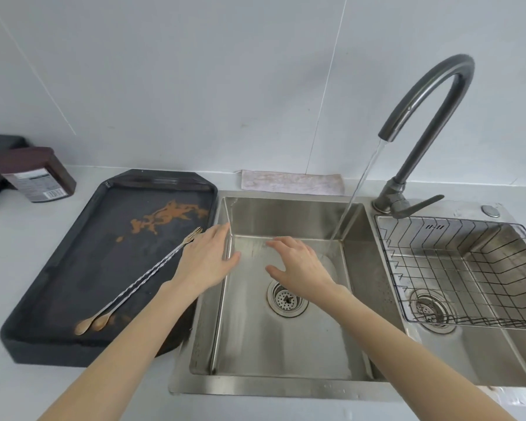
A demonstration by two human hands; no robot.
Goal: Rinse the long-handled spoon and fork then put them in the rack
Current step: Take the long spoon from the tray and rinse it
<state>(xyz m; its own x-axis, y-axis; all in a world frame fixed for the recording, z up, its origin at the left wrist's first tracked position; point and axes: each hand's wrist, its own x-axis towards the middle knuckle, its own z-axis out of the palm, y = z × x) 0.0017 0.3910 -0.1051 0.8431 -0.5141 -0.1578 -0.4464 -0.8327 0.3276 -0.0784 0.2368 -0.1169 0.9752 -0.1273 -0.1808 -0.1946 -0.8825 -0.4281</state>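
Now: both hands empty over sink [286,372], tap running.
Left hand [208,262] and right hand [301,267] spread wide; spoon [85,325] and fork [195,233] on tray [37,302], centre left.

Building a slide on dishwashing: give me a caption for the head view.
Open left hand and right hand over the sink, tap running; spoon and fork lie on the black tray.

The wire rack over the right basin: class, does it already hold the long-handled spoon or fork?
No. The wire rack holds no utensils, and both long-handled utensils lie on the dark tray left of the sink.
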